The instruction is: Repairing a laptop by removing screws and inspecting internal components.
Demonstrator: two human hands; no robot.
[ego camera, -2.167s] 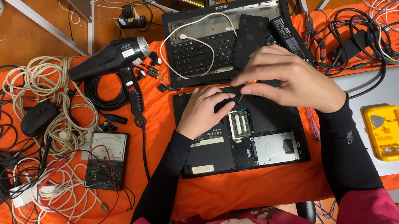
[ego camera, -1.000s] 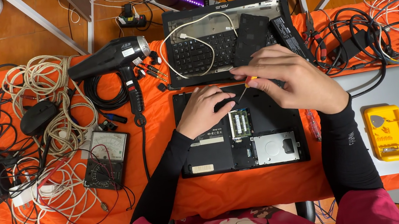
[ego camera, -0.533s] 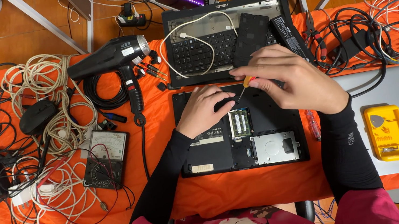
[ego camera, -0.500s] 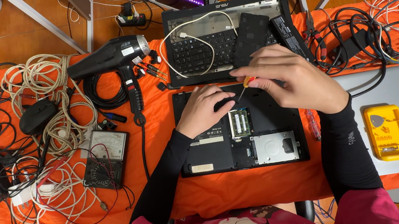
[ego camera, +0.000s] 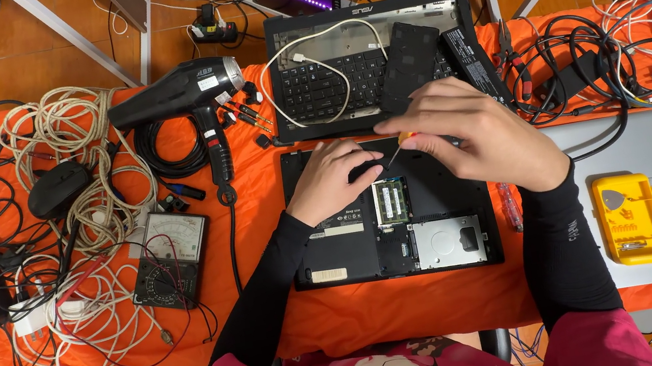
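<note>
Laptop [ego camera: 392, 229] is lying belly-up near the table edge, bottom cover off, memory slot showing. Left hand [ego camera: 332, 180] is resting on it, fingers curled loosely. Right hand [ego camera: 474, 134] is pinching a small screwdriver [ego camera: 398, 146] that's now tipped down toward the case, unlike two seconds ago. Further back, a second laptop [ego camera: 342, 73], hair dryer [ego camera: 181, 97] and cables [ego camera: 67, 184] are crowding the sides.
</note>
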